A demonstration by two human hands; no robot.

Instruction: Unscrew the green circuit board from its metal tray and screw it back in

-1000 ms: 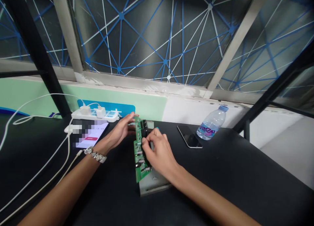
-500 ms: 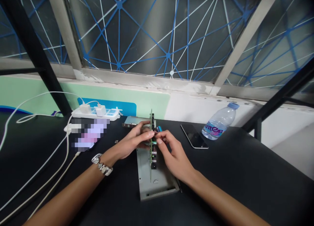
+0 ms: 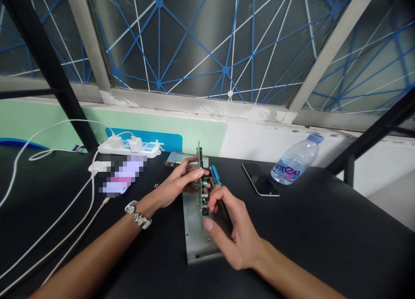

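Observation:
A green circuit board (image 3: 200, 210) stands on edge, its black components facing right. My left hand (image 3: 175, 184) grips it near the upper half, thumb on the component side and fingers behind. Close to the board's near end is my right hand (image 3: 241, 229), its thumb and curled fingers apart with nothing visible between them. I cannot tell whether a fingertip touches the board. Beneath both hands lies a grey metal plate or cover (image 3: 196, 247). A blue-handled tool (image 3: 215, 174) lies just right of the board, partly hidden by my right hand.
A metal case part (image 3: 175, 158) lies behind the board. To the right are a phone (image 3: 259, 180) and a tilted water bottle (image 3: 296, 158). A power strip (image 3: 147, 149), a pixelated phone (image 3: 125, 175) and white cables (image 3: 92, 195) occupy the left. A small metal piece (image 3: 156, 185) lies near my left wrist.
My right hand has moved down along the board toward its near end, and its thumb and fingers have parted. The left hand keeps its hold. The view has shifted slightly.

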